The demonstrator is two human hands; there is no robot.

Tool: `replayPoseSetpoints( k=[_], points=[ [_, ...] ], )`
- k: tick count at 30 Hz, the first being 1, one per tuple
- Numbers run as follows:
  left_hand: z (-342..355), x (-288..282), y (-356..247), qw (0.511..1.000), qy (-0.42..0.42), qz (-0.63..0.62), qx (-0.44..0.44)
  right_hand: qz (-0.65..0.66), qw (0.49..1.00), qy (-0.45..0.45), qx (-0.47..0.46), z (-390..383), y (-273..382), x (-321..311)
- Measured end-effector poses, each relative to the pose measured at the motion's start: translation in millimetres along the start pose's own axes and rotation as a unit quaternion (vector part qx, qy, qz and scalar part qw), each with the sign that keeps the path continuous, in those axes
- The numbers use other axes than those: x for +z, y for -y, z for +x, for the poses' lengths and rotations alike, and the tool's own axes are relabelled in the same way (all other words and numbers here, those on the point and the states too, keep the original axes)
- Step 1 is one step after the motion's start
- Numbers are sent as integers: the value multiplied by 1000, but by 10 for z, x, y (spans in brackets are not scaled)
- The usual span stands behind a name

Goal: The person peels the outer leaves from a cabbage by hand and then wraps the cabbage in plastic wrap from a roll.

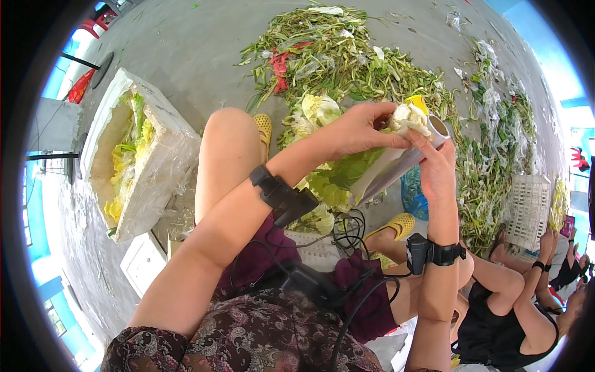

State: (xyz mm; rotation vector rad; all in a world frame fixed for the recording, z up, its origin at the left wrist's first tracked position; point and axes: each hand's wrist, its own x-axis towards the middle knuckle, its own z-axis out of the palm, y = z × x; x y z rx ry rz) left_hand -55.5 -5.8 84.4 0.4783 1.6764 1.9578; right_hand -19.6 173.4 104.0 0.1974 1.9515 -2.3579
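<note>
My left hand (365, 129) reaches across, thumb and fingers closed on one side of a whitish, lumpy leafy vegetable (409, 119). From the other side, the fingers of my right hand (437, 162) press on the same piece. Just behind the hands is a roll of clear film (390, 170) with an open cardboard core; whether my right hand touches it, I cannot tell. A small yellow thing (418, 102) shows at the top of the vegetable, its kind unclear. Broad green leaves (350, 170) lie below my left wrist, over a white basket (313, 245) between my knees.
A film-wrapped foam box (167, 139) with yellow-green leaves stands at the left. Trimmed greens (347, 59) are heaped on the floor ahead. To the right are a white crate (528, 211) and a seated person (508, 316). Black cables (356, 232) hang across my lap.
</note>
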Motion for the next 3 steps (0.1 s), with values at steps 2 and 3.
replayPoseSetpoints(
  k=[2, 3],
  points=[
    [-11, -5, -6, 998, 16, 62, 26, -22, 999, 25, 31, -11, -26, -26],
    [-15, -8, -7, 998, 15, 62, 26, -33, 999, 35, 22, -15, -48, -41]
  ],
)
